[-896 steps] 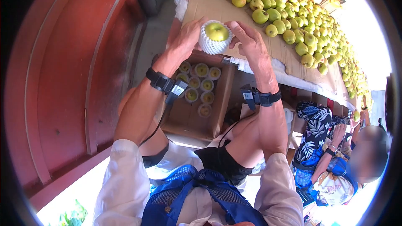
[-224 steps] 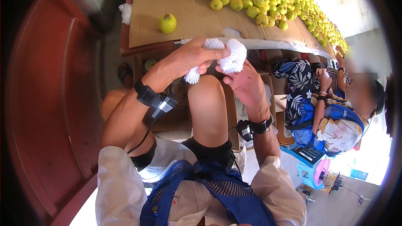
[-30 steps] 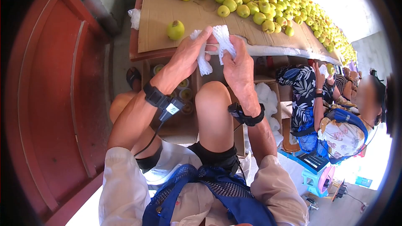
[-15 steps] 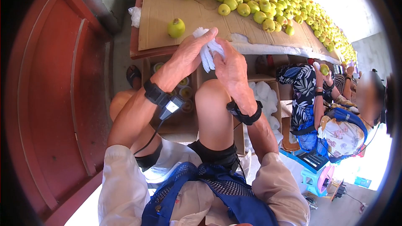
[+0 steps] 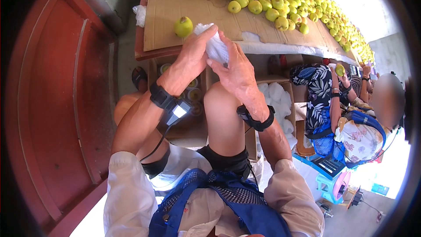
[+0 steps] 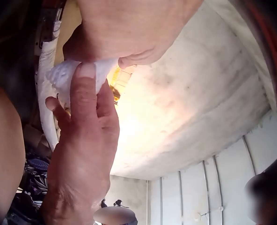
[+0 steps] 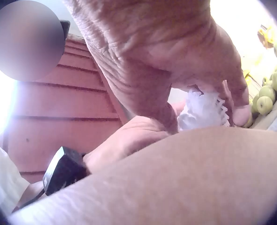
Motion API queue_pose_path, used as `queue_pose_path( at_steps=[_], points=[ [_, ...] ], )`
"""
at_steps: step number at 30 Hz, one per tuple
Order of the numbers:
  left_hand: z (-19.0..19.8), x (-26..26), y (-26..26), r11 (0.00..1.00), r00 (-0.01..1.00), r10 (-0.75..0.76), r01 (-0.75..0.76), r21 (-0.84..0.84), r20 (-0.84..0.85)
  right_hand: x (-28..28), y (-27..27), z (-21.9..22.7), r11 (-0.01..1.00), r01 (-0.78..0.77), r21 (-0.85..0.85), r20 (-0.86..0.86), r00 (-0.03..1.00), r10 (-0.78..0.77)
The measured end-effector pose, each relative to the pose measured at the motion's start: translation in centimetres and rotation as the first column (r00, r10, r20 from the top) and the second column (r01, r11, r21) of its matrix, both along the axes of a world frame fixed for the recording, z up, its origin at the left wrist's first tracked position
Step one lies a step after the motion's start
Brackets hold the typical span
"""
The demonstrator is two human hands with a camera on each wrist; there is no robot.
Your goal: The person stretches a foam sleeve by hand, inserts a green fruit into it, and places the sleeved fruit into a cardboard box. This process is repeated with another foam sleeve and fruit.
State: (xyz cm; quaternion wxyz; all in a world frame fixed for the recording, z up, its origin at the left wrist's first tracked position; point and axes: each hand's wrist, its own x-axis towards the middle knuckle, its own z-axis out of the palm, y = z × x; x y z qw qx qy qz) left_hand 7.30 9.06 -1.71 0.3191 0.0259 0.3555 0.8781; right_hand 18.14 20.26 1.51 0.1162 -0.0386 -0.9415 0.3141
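Foam sleeve [image 5: 217, 50], head view: left hand [image 5: 195, 52] and right hand [image 5: 237, 71] grip it by the near edge of the table [image 5: 160, 53]. Loose apple [image 5: 183, 26] on cardboard [image 5: 162, 15] just beside left hand; a knuckle bump could roll it off. Red door [image 5: 48, 105] left.

Left wrist: right thumb [image 6: 84, 93] pressed on sleeve, overpulling might tear it; blotchy ceiling [image 6: 199, 93].

Right wrist: sleeve's jagged end shows below right hand.

No lettering can be read; the white label [image 5: 179, 111] on the left wrist camera [image 5: 186, 105] seems glare-washed.
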Motion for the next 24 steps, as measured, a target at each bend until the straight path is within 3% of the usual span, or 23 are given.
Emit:
queue_pose_path(
  at_steps=[5,9,12,14,17,20,21,24],
  points=[
    [0.2,0.3,0.4,0.998,0.999,0.039,-0.041,0.046,0.033,-0.6,1.4,-2.3,0.990,-0.088,-0.112,-0.059,0.995,0.081],
    [0.4,-0.1,0.2,0.987,0.999,-0.022,0.026,0.156,-0.030,-0.8,1.5,-1.8,0.966,-0.076,-0.248,-0.079,0.995,0.058],
    [0.2,-0.5,0.3,0.979,0.996,-0.075,0.081,0.188,-0.038,-1.0,1.2,-1.8,0.981,-0.083,-0.175,-0.202,0.978,0.046],
    [0.1,-1.0,0.2,0.989,0.991,-0.058,0.072,0.126,-0.118,-0.9,1.4,-1.4,0.970,-0.063,-0.234,-0.082,0.996,0.045],
    [0.6,-0.5,0.0,0.996,0.991,-0.070,0.076,0.050,-0.113,-0.3,1.6,-2.0,0.967,-0.106,-0.230,-0.162,0.984,0.070],
    [1.1,-0.9,-0.4,1.000,0.982,-0.027,0.024,-0.020,-0.184,0.4,3.6,-2.8,0.927,-0.076,-0.368,-0.045,0.997,0.064],
    [1.5,-0.8,-0.5,1.000,0.973,-0.016,0.013,-0.016,-0.231,0.7,5.2,-4.9,0.923,-0.133,-0.361,-0.156,0.984,0.080],
    [-0.1,-3.0,-1.4,0.992,0.964,-0.100,0.116,0.052,-0.246,3.4,9.4,-4.4,0.930,0.037,-0.367,0.017,0.999,-0.033]
  ],
)
